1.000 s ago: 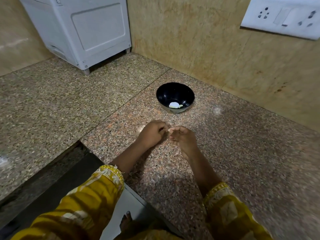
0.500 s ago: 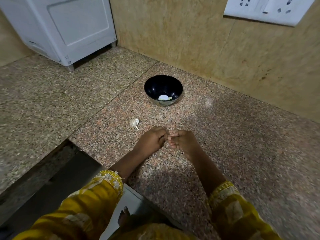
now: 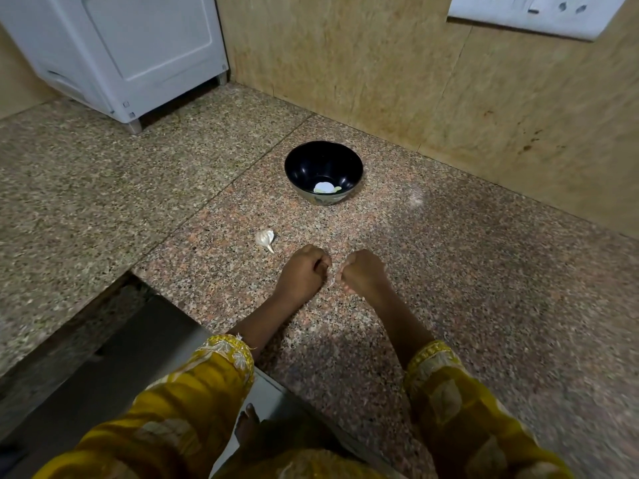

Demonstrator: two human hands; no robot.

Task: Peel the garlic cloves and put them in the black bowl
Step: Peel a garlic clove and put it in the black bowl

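Observation:
A black bowl (image 3: 323, 160) stands on the granite counter ahead of me, with pale peeled garlic (image 3: 324, 187) at its bottom. One unpeeled garlic clove (image 3: 265, 238) lies on the counter, left of and just beyond my hands. My left hand (image 3: 303, 271) and my right hand (image 3: 361, 273) meet knuckle to knuckle low over the counter, fingers curled. Between the fingertips a small pale piece of garlic clove (image 3: 332, 279) shows, pinched by both hands; most of it is hidden.
A white appliance (image 3: 121, 53) stands on feet at the back left. A tan stone wall (image 3: 397, 74) runs behind the bowl, with a white socket plate (image 3: 532, 12) high on the right. The counter edge drops away at my lower left.
The view has tilted, so the bowl and hands sit lower and nearer. The loose clove, hidden by my left hand a second ago, now lies in plain view. My hands stay pressed together.

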